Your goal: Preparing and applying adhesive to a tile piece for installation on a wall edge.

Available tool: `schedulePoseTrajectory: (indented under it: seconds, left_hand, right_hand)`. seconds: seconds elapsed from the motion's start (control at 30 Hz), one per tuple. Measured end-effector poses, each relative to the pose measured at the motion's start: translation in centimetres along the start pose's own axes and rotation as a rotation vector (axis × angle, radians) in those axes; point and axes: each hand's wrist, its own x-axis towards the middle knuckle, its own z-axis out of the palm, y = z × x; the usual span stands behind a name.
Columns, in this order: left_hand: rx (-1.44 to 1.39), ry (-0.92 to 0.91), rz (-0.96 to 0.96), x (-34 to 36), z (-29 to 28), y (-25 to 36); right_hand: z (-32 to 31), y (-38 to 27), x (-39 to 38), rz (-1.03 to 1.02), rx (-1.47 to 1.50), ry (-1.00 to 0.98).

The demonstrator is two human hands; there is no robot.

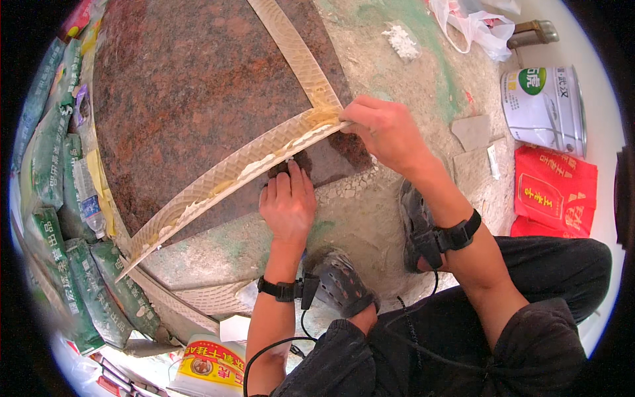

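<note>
A speckled red-brown stone slab (165, 99) lies below me with a cream upright strip (299, 34) across it. A longer cream strip (225, 169), with ridged backing and smears of white and yellowish adhesive, runs diagonally over the slab to meet the first. My right hand (383, 132) pinches the long strip's right end at that junction. My left hand (286, 202) is just below the strip's middle, fingers bent close together at a darker patch of the slab; what they grip, if anything, is hidden.
Stacked green sacks (46, 264) and a plastic bottle (89, 198) line the left. At right are a metal can (542, 109), red bags (554, 192) and a white plastic bag (469, 23). A white bucket (206, 367) stands at the bottom; stone offcuts (469, 132) lie right.
</note>
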Motion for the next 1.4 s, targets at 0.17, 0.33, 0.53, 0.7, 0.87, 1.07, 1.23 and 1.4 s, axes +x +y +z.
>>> schedulePoseTrajectory:
  seconds: [0.17,0.33,0.53,0.7,0.87,1.07,1.23,1.4]
  left_hand:
    - [-0.011,-0.015,-0.007,0.0,-0.2,0.0]
    - [-0.027,-0.009,-0.010,0.1,-0.2,0.0]
    - [-0.021,-0.005,-0.008,0.1,-0.1,0.1]
    - [-0.014,-0.020,-0.011,-0.2,0.0,0.0]
    - [-0.034,-0.020,0.011,0.2,-0.3,-0.4]
    - [-0.284,-0.023,0.243,1.4,-6.8,-1.8]
    - [-0.142,0.196,0.201,4.4,-12.9,-4.7]
    - [0.035,-0.257,0.019,6.1,-17.1,-9.4]
  right_hand:
    - [-0.1,0.1,-0.1,-0.014,0.004,-0.015]
    - [0.0,0.3,-0.2,-0.022,0.006,-0.018]
    - [-0.1,0.2,-0.2,-0.008,-0.012,-0.039]
    - [-0.1,0.1,-0.2,0.000,-0.010,-0.052]
    - [-0.2,0.0,-0.1,-0.003,0.026,-0.012]
    - [-0.3,-0.1,0.1,0.005,0.009,-0.033]
    - [-0.3,-0.2,0.1,0.006,0.034,-0.025]
    - [-0.3,-0.1,-0.2,0.011,0.033,-0.025]
